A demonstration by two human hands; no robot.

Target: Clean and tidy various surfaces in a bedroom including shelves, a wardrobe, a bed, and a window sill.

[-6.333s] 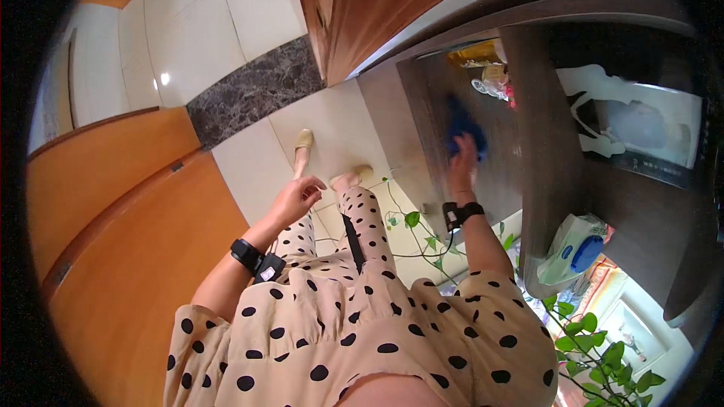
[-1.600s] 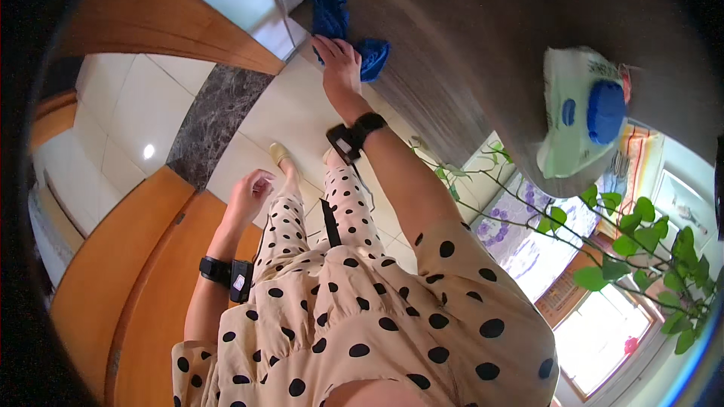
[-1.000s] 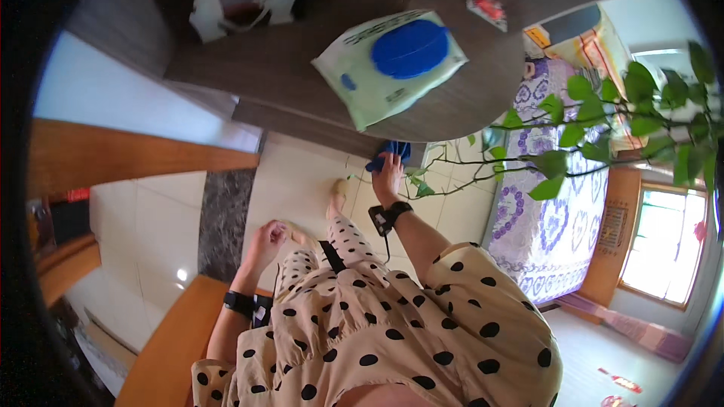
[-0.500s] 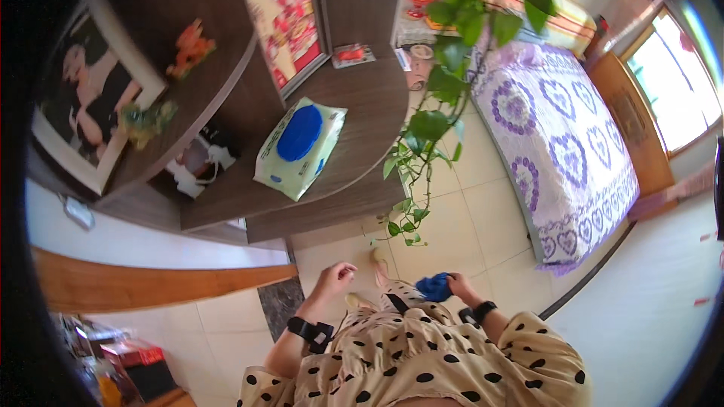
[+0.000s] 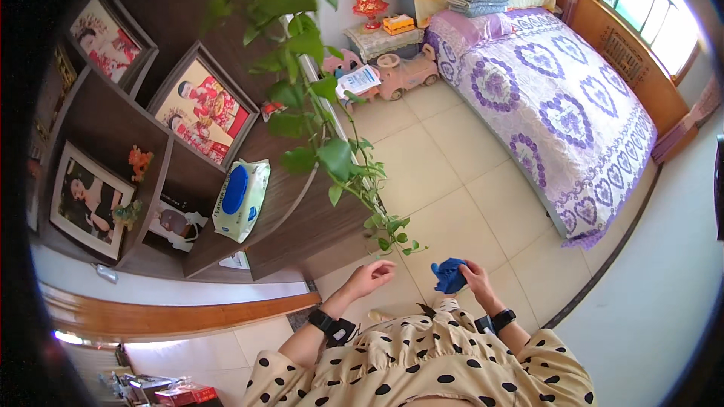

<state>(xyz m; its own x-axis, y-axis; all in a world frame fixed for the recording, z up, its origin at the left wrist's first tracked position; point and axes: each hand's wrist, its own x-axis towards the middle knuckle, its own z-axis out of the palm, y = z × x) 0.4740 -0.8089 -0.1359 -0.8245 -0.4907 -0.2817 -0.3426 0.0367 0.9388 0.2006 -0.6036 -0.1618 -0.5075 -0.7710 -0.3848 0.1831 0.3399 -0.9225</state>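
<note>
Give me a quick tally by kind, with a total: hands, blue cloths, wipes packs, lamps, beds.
left hand and right hand: 2
blue cloth, held in the right hand: 1
wipes pack, on the shelf unit: 1
red lamp: 1
bed: 1
Total: 6

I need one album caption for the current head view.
Right hand holding a blue cloth, left hand empty; dark shelves at left, bed at right.
</note>
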